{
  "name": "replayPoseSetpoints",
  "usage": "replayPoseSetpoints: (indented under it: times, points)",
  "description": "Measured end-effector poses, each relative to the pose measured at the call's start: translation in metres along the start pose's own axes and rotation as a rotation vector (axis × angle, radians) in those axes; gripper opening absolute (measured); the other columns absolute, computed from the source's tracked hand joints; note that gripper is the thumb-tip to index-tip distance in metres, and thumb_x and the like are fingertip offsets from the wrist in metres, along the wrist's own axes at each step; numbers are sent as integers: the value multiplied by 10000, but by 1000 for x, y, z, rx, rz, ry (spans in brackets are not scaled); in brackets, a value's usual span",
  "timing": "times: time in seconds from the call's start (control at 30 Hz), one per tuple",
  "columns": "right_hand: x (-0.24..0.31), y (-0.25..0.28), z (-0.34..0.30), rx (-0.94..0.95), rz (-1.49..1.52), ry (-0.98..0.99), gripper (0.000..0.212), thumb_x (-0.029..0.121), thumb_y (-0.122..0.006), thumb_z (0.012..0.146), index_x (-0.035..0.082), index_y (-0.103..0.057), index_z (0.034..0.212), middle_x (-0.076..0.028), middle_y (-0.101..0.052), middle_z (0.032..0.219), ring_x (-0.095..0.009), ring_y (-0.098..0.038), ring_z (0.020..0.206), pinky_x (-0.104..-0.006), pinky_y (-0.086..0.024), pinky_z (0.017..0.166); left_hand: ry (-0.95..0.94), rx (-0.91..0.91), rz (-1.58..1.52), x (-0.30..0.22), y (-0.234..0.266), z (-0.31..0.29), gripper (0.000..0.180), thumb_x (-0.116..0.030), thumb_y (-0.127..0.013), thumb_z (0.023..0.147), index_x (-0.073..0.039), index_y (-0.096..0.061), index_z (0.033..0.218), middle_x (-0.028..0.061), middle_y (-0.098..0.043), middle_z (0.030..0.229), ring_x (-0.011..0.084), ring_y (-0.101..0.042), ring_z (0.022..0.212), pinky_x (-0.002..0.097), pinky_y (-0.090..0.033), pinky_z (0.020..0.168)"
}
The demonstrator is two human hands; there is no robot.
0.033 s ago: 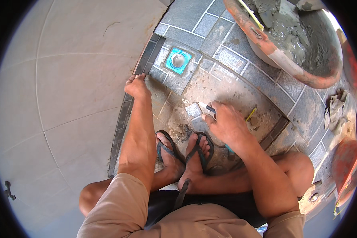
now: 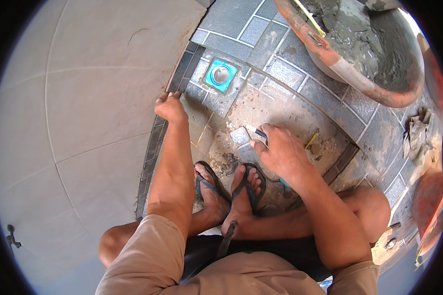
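Note:
My left hand (image 2: pixel 171 107) is at the foot of the wall, its fingers curled against the dark tile strip (image 2: pixel 186 66). Whatever those fingers may pinch is hidden. Over the dusty floor, my right hand (image 2: pixel 283 147) is closed on a slim pen-like tool (image 2: pixel 262 132) with a white end and a black body. Below its white end lies a small patterned grey tile (image 2: pixel 239 135). A blue-rimmed floor drain (image 2: pixel 221 74) sits in the tiles beyond my hands. Under my right wrist, a teal object (image 2: pixel 285 183) shows only in part.
At the far right stands an orange tub (image 2: pixel 347 73) with wet grey mortar (image 2: pixel 364 46). A crumpled cloth or bag (image 2: pixel 421 135) lies below it. Large pale tiles cover the wall (image 2: pixel 103 108) on the left. My sandalled feet (image 2: pixel 226 189) rest between my arms; a yellow strip (image 2: pixel 311 140) lies beside my right hand.

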State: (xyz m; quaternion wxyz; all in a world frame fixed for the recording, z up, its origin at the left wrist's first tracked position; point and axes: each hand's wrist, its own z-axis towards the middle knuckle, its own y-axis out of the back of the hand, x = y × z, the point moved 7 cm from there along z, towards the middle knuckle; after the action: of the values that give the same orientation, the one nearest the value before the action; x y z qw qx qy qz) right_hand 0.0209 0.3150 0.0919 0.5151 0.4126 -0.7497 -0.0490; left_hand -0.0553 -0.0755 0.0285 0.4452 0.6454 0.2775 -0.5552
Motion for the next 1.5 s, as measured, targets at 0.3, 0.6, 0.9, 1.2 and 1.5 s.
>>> replayPoseSetpoints:
  times: [0.3,0.6,0.9,1.2,1.5]
  points:
    - [1,7,3,-50,34,12,342,282,-703,961,-20,-703,1122,-250,-693,1135,-448,-687,1079,-527,-546,951,-110,57,220,1,-5,6,324,133,-606,938,201,-597,1254,237,-686,1132,256,-731,914,336,-589,800]
    - [0,4,5,24,41,-10,405,301,-698,974,-14,-682,1227,-249,-704,1167,-436,-677,1121,-516,-531,986,-384,22,713,-23,-5,3,239,-28,-783,880,118,-722,1058,266,-772,978,357,-772,920,415,-599,851]
    - [2,3,4,36,87,6,360,267,-710,960,-18,-684,1178,-243,-686,1138,-439,-683,1082,-519,-546,947,-264,8,550,-28,-8,14,204,-16,-821,888,84,-651,836,177,-715,714,243,-720,618,378,-593,580]
    - [3,4,3,38,159,18,325,238,-733,945,-15,-679,1142,-230,-674,1095,-417,-706,1027,-488,-570,900,-283,-93,582,-22,-11,16,207,-22,-828,891,89,-654,907,186,-726,802,232,-706,613,366,-607,536]
    - [3,10,2,18,187,15,319,227,-734,936,-18,-675,1132,-229,-675,1087,-411,-708,1018,-483,-570,898,-423,-158,800,-36,-16,0,321,-137,-923,812,39,-661,869,175,-721,794,304,-662,710,460,-532,701]
